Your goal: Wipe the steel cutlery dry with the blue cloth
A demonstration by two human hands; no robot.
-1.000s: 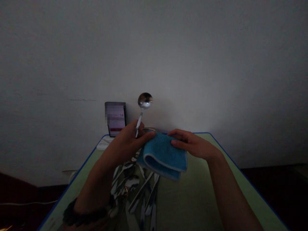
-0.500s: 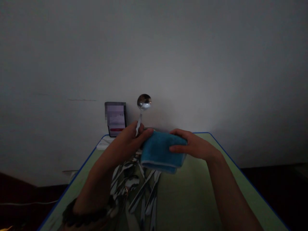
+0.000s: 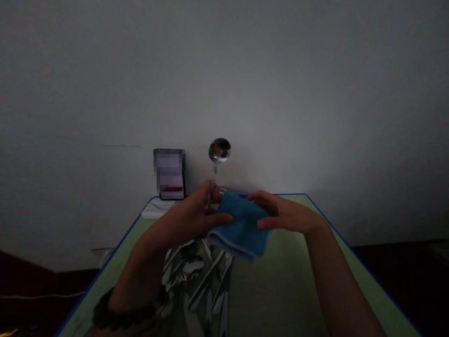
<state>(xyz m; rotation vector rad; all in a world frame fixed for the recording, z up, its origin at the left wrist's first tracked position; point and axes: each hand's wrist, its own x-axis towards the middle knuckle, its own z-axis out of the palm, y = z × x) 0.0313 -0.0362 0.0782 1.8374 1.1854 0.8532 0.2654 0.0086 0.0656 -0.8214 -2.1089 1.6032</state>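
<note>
My left hand (image 3: 196,208) is closed around the handle of a shiny metal spoon (image 3: 220,150), whose round bowl points up in front of the wall. Its thumb rests against the near left edge of a folded blue cloth (image 3: 242,227). The cloth has a pale hem and hangs above the table. My right hand (image 3: 280,213) pinches the cloth's right side between thumb and fingers. Below the left hand lies a pile of metal cutlery (image 3: 205,285), with spoons and handles crossing one another; the forearm and cloth hide part of it.
A phone (image 3: 170,174) with a lit, partly blurred screen leans on the wall (image 3: 280,93) at the back left. Near its base is a white object (image 3: 157,208). The green table (image 3: 277,290) has a blue edge and meets the wall.
The spoon and my left hand have shifted slightly right. My left thumb has moved down onto the cloth, and the cloth has tilted, its lower edge now sloping down to the right.
</note>
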